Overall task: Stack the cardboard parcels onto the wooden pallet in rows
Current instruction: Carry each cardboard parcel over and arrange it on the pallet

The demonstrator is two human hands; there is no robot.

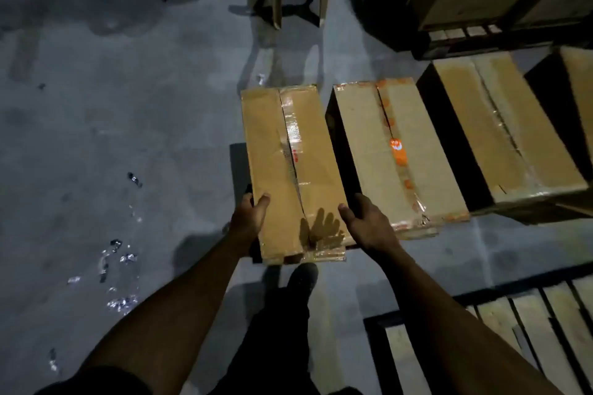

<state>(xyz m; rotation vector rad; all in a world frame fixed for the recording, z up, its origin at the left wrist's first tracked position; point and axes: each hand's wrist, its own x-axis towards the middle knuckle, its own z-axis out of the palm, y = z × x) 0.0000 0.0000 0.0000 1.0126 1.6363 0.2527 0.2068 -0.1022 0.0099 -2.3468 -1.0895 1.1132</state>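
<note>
Cardboard is being gripped at both long sides: the nearest parcel point(290, 170), on the floor point(112, 138), is being clasped near its close end by the left hand point(248, 218) and right hand point(369, 221), thumbs on top. Its long axis is running straight away from the person. The wooden pallet point(500, 330) is lying to the right and nearer, closer to the right hand.
</note>
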